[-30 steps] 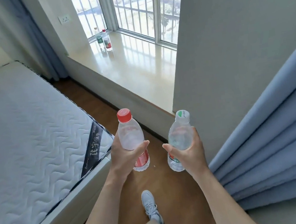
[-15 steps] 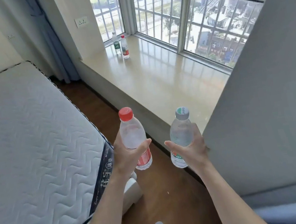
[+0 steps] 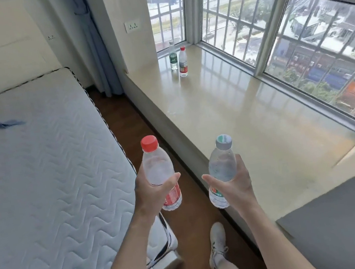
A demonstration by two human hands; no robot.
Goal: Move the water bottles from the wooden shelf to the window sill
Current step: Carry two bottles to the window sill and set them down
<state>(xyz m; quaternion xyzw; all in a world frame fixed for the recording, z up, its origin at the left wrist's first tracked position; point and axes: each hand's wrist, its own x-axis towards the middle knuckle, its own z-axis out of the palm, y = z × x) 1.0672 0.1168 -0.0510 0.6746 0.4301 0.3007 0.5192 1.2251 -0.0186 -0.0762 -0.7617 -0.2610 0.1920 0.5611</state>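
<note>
While neither carried bottle has reached the sill (image 3: 225, 108) yet, both are close to it. The red-cap bottle (image 3: 159, 171) is in the left hand (image 3: 155, 193), fingers and thumb wrapped round its lower body over the label, above the floor (image 3: 192, 222). The green-cap bottle (image 3: 221, 167) is gripped the same way in the right hand (image 3: 235, 185), seen against the sill's near edge.

This looks like the carry. To finish it well, I would take each bottle out over the stone, lower it until the base sits flat, and let go only then. The polished surface looks slippery, so a tilted landing could tip one. Putting them down near the far green bottle (image 3: 172, 55) and far red bottle (image 3: 182, 62) without knocking either would keep the row tidy.

Both held bottles are near upright, with their long axes roughly vertical, caps up and bases down. Their caps splay slightly apart, the red one leftward and the green one rightward.

The far pair stands upright in the sill's far corner by the window (image 3: 235, 22), just beside each other. Whether they touch I cannot tell. A mattress (image 3: 38, 166) lies to the left across the strip of floor.
</note>
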